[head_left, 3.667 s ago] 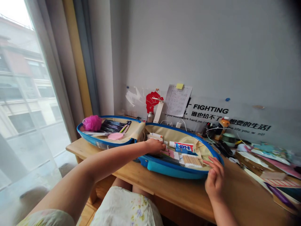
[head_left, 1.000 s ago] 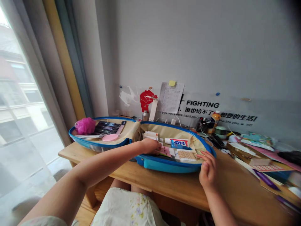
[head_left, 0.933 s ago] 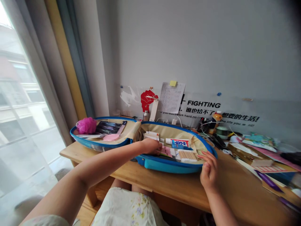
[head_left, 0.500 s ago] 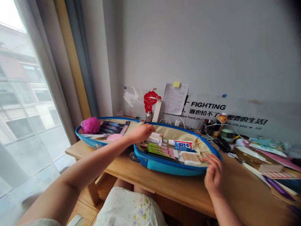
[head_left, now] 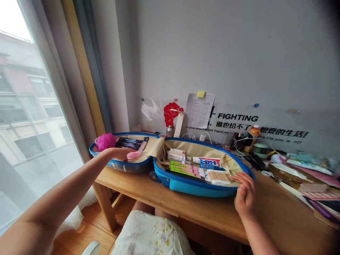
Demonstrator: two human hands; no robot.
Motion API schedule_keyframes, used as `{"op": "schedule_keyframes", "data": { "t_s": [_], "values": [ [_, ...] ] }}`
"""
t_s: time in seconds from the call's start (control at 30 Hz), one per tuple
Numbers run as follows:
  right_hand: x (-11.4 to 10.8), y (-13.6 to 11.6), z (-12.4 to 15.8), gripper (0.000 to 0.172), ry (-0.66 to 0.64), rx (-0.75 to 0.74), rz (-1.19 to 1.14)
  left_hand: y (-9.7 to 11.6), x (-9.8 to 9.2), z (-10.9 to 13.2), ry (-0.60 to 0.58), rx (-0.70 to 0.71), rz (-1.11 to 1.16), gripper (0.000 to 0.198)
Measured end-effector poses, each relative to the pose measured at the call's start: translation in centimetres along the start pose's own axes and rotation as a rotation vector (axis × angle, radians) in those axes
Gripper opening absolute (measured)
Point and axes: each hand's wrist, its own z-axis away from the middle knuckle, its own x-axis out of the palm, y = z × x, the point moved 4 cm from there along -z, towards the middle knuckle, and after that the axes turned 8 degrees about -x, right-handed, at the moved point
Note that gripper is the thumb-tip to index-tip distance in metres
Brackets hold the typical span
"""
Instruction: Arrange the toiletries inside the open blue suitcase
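A small blue suitcase lies unfolded on the table. My left hand (head_left: 122,154) is over its left half (head_left: 114,165), against the left side of a flat pink item (head_left: 133,155); its fingers are mostly hidden. A pink bath puff (head_left: 105,141) and a dark pack of slim items (head_left: 130,143) lie beside it. My right hand (head_left: 244,191) rests on the right rim of the right half (head_left: 196,188), fingers stretched out over the edge. That half holds a toothpaste tube (head_left: 208,162), green-and-pink packets (head_left: 184,169), white tubes (head_left: 176,156) and cotton swabs (head_left: 218,176).
Against the wall stand a metallic bottle (head_left: 169,131), a white upright box (head_left: 179,124) and an orange bottle (head_left: 252,136). Papers and other clutter (head_left: 300,173) cover the table's right side. A curtain (head_left: 79,71) hangs at left.
My left hand has moved left from the middle of the suitcase to the pink item in the left half. My right hand stays on the right rim. The view has shifted slightly.
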Motion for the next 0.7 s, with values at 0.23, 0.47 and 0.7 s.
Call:
{"op": "schedule_keyframes", "data": {
  "t_s": [0.23,0.47,0.7],
  "values": [
    [0.1,0.0,0.0,0.037,0.009,-0.006,-0.010,-0.2,0.6,-1.1,0.058,-0.020,-0.052,0.082],
    [0.0,-0.2,-0.1,0.037,0.012,0.010,-0.003,-1.2,1.3,-1.7,0.056,-0.043,-0.074,0.084],
    [0.0,-0.2,-0.1,0.037,0.003,-0.012,0.007,0.3,-0.1,-3.4,0.025,0.027,-0.242,0.110]
  ]
}}
